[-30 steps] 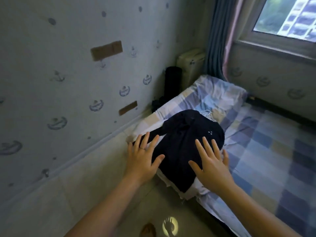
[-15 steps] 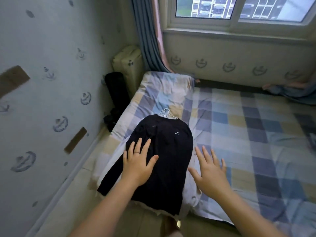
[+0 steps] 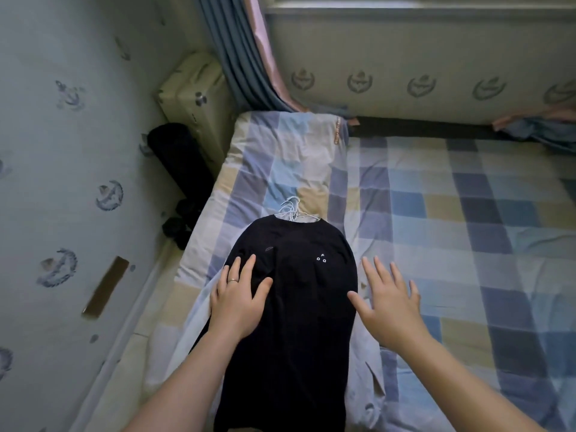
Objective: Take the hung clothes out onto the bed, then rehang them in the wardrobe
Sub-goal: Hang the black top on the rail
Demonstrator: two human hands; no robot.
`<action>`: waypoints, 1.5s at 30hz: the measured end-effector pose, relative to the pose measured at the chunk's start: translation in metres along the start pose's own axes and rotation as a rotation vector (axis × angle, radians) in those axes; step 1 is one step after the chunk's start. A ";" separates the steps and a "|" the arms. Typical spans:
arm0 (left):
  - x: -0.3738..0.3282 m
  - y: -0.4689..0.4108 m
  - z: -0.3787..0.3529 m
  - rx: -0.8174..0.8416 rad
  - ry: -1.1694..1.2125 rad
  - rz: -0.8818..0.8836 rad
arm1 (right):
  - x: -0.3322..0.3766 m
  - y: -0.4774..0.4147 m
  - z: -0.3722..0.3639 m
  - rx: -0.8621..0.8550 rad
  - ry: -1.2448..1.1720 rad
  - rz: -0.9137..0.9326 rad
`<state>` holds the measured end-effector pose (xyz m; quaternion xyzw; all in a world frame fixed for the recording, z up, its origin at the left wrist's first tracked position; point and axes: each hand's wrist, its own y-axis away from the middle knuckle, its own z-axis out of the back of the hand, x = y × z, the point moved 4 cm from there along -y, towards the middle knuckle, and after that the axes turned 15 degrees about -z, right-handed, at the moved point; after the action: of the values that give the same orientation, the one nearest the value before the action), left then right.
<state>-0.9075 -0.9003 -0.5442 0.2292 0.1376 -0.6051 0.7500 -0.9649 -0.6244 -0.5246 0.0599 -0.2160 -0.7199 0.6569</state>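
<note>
Laying-out step: left hand (image 3: 237, 304) is resting on the black shirt (image 3: 299, 322), right hand (image 3: 389, 304) beside it, fingers (image 3: 247, 269) splayed, empty; next, gripping hangers (image 3: 291, 209)

The checked bed (image 3: 436, 213) bears a dark shirt (image 3: 290, 307) on white hangers (image 3: 293, 210).
</note>
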 end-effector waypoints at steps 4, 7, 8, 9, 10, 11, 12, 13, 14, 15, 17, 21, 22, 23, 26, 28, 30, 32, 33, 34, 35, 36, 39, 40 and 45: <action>0.027 -0.065 -0.020 0.052 0.012 0.015 | 0.015 -0.058 -0.021 0.028 0.030 -0.041; 0.058 -0.114 -0.050 0.102 0.024 0.044 | 0.024 -0.104 -0.053 0.060 0.053 -0.080; 0.070 -0.130 -0.062 0.119 0.025 0.049 | 0.028 -0.120 -0.067 0.073 0.054 -0.092; 0.084 -0.146 -0.076 0.138 0.023 0.052 | 0.031 -0.136 -0.082 0.086 0.054 -0.104; 0.097 -0.164 -0.090 0.156 0.017 0.048 | 0.035 -0.154 -0.098 0.097 0.056 -0.114; 0.111 -0.183 -0.105 0.173 0.011 0.042 | 0.039 -0.171 -0.115 0.106 0.061 -0.121; 0.125 -0.200 -0.118 0.186 0.000 0.040 | 0.042 -0.187 -0.132 0.115 0.069 -0.126; 0.138 -0.218 -0.132 0.192 -0.013 0.033 | 0.045 -0.205 -0.149 0.115 0.075 -0.126; 0.150 -0.236 -0.146 0.198 -0.030 0.023 | 0.048 -0.223 -0.166 0.116 0.086 -0.124; 0.160 -0.254 -0.160 0.204 -0.042 0.015 | 0.051 -0.240 -0.182 0.118 0.101 -0.119; 0.179 -0.289 -0.184 0.192 -0.056 0.005 | 0.059 -0.276 -0.213 0.111 0.119 -0.099; 0.208 -0.348 -0.223 0.135 -0.119 -0.022 | 0.070 -0.352 -0.261 0.081 0.083 -0.113; 0.214 -0.362 -0.230 0.122 -0.136 -0.029 | 0.071 -0.370 -0.271 0.068 0.066 -0.124; 0.220 -0.376 -0.236 0.110 -0.150 -0.038 | 0.071 -0.389 -0.280 0.055 0.053 -0.136; 0.229 -0.408 -0.245 0.078 -0.182 -0.064 | 0.066 -0.434 -0.299 0.024 0.054 -0.185; 0.233 -0.424 -0.245 0.024 -0.162 -0.056 | 0.060 -0.457 -0.307 0.008 0.041 -0.237; 0.235 -0.435 -0.243 -0.046 -0.140 -0.054 | 0.060 -0.474 -0.311 0.022 0.010 -0.275; 0.235 -0.441 -0.242 -0.106 -0.113 -0.069 | 0.063 -0.484 -0.309 0.042 -0.005 -0.281; 0.235 -0.442 -0.241 -0.137 -0.092 -0.076 | 0.065 -0.488 -0.306 0.042 -0.010 -0.285; 0.234 -0.441 -0.239 -0.169 -0.069 -0.082 | 0.066 -0.490 -0.300 0.032 -0.019 -0.292; 0.232 -0.441 -0.237 -0.201 -0.045 -0.096 | 0.066 -0.491 -0.292 0.007 -0.034 -0.297; 0.230 -0.440 -0.233 -0.229 -0.020 -0.118 | 0.065 -0.491 -0.282 -0.028 -0.054 -0.295; 0.220 -0.437 -0.219 -0.249 0.084 -0.203 | 0.061 -0.484 -0.250 -0.088 -0.111 -0.255; 0.214 -0.434 -0.212 -0.243 0.111 -0.232 | 0.058 -0.478 -0.239 -0.093 -0.118 -0.238; 0.178 -0.399 -0.165 -0.226 0.178 -0.314 | 0.043 -0.419 -0.174 -0.122 -0.249 -0.143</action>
<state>-1.2418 -1.0312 -0.8426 0.1719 0.3044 -0.6725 0.6524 -1.2917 -0.6879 -0.8358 -0.0546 -0.2469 -0.7785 0.5745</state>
